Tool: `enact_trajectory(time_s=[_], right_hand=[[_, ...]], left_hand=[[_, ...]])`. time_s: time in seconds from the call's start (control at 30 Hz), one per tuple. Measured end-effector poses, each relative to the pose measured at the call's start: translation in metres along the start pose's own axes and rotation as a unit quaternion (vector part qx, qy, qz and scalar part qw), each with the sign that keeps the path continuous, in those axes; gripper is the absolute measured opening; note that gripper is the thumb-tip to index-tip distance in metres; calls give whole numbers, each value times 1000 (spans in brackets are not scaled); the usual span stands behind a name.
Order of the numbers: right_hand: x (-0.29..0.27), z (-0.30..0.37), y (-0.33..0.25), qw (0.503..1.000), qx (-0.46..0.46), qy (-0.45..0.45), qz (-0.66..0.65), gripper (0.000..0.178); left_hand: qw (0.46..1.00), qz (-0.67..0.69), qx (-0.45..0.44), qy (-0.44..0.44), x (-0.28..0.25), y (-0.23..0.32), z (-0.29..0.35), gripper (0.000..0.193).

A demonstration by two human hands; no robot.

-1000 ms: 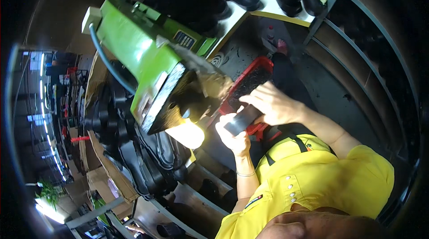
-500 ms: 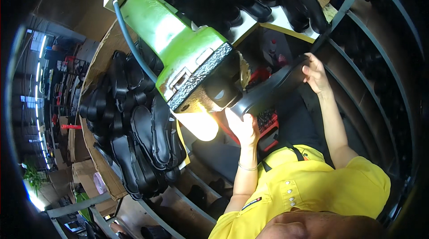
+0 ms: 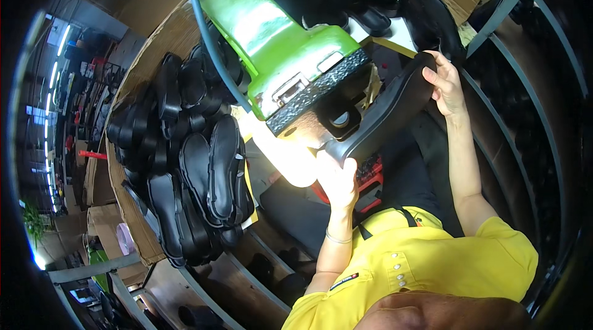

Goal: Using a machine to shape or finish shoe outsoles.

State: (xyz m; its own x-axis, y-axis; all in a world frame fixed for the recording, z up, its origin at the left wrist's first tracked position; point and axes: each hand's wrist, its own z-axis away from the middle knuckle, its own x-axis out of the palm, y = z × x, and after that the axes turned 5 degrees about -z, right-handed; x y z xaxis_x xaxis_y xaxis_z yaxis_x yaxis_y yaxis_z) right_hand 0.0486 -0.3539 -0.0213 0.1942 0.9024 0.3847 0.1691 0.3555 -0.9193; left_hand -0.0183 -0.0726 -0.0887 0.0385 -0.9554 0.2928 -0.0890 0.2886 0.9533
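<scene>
A long black shoe sole is held slantwise by both my hands, beside the working head of a green machine. My left hand grips its near left end, thumb raised, close to a glowing lamp. At the far right end, my right hand has its fingers and thumb wrapped round the sole. The machine's dark head hides part of the sole's left edge, so I cannot tell whether the two touch.
Many black soles are piled on the left along a cardboard sheet. More black soles lie on a white table at the back. Metal-framed racks curve along the right. A red crate sits below my hands.
The view has shifted, so the machine appears further right. The sole now slants more steeply, its right end higher and closer to the machine's head. Both hands keep their hold.
</scene>
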Motion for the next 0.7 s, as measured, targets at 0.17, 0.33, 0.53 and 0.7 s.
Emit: enact_trajectory(time_s=[0.17,0.33,0.53,0.7], right_hand=[[7,0,2,1000,3,-5,-10,39],[12,2,7,1000,13,-8,1,39],[6,4,5,1000,23,-2,0,36],[-14,-2,-1,1000,20,11,12,33]], left_hand=[[999,32,27,7,-9,-9,3,34],[996,62,43,52,1,12,2,42],[1000,-9,23,10,-8,7,5,39],[995,-96,29,0,14,12,-3,29]])
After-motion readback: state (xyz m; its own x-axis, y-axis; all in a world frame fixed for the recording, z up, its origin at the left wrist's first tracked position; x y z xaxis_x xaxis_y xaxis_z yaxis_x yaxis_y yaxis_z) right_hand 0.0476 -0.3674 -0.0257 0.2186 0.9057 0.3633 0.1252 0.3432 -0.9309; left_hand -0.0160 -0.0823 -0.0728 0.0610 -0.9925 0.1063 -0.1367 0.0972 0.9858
